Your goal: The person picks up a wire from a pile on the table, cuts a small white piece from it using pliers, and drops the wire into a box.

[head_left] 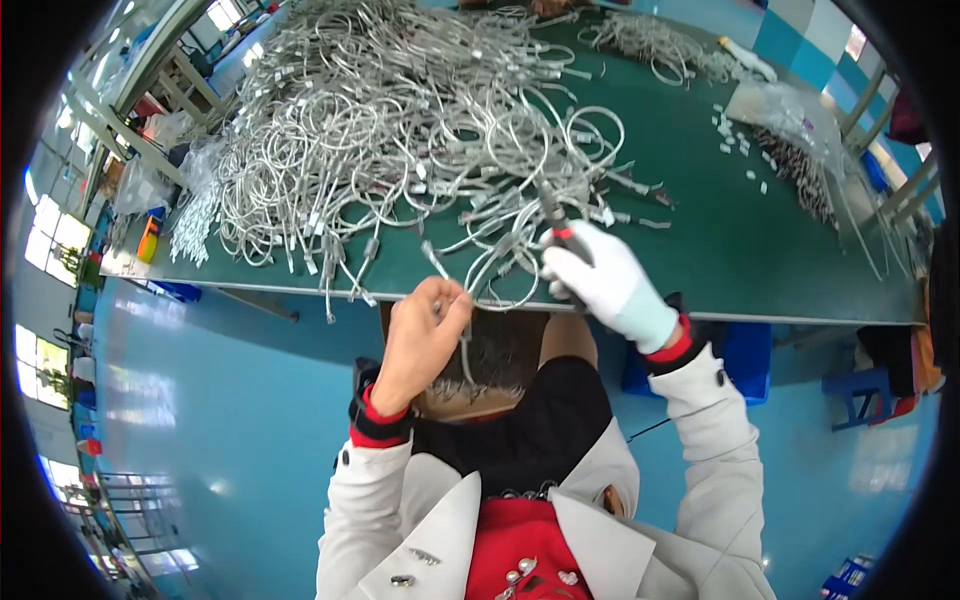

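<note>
Bare fingers of my left hand point(422, 335) pinch a grey cable point(466, 350) at the table's front edge. One end of the cable hangs below the hand, and a loop seems to run right from the fingers. My right hand point(608, 285), in a white glove, is wrapped round pliers point(566, 238) with black and red handles. Their jaws point away from me over the near side of a large heap of coiled grey cables point(380, 130) with small pale connectors. Whether the jaws touch a cable cannot be made out.
The green table point(700, 250) carries a smaller cable bundle point(640, 40) at the back and a clear plastic bag point(790, 110) at the right. A yellow-orange tool point(150, 238) lies at the left edge. Under the table stand an open box point(465, 402) and a blue bin point(748, 360).
</note>
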`<state>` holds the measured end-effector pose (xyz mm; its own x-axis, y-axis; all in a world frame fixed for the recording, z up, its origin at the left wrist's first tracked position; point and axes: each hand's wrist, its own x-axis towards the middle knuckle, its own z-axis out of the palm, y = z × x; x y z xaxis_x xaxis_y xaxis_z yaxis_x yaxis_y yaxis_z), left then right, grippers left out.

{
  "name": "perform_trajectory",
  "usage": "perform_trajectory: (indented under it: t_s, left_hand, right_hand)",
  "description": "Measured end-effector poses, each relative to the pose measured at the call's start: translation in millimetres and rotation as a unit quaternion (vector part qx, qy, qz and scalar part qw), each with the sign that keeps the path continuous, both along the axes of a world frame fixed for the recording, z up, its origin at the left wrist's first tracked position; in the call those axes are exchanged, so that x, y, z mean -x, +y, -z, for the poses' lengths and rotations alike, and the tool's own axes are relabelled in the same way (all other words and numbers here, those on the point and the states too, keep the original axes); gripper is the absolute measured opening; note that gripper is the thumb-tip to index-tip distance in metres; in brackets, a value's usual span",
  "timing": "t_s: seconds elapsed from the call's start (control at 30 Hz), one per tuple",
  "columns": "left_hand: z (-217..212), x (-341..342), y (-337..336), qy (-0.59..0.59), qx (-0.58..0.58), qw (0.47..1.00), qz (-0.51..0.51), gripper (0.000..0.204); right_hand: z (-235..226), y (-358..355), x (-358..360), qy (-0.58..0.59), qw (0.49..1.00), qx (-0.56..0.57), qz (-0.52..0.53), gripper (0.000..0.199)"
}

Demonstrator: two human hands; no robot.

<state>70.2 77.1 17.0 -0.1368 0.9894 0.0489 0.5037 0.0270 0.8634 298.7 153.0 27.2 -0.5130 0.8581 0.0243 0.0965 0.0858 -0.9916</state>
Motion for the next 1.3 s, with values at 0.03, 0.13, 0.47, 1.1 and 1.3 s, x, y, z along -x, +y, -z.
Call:
perform_trajectory:
  t_s: [0.03, 0.13, 0.47, 1.1, 1.3]
  left_hand:
    - [2, 9, -7, 0.016, -0.011, 1.0, -0.015, 0.018]
    - [23, 35, -19, 0.04, -0.078, 0.995, -0.044, 0.016]
    - [46, 43, -24, 0.1, -0.092, 0.989, -0.059, 0.017]
    - [55, 73, -25, 0.209, -0.22, 0.95, -0.073, 0.013]
    - [35, 73, -23, -0.366, -0.007, 0.93, -0.04, 0.015]
  right_hand:
    - [3, 7, 10, -0.011, 0.999, -0.037, -0.008, 0.023]
    - [20, 14, 40, -0.028, 0.979, -0.195, -0.044, 0.026]
    - [3, 5, 60, 0.029, 0.994, 0.091, -0.05, 0.029]
    - [-23, -21, 72, 0.0, 0.996, 0.089, -0.012, 0.029]
    - [-24, -47, 78, -0.073, 0.982, 0.099, -0.146, 0.028]
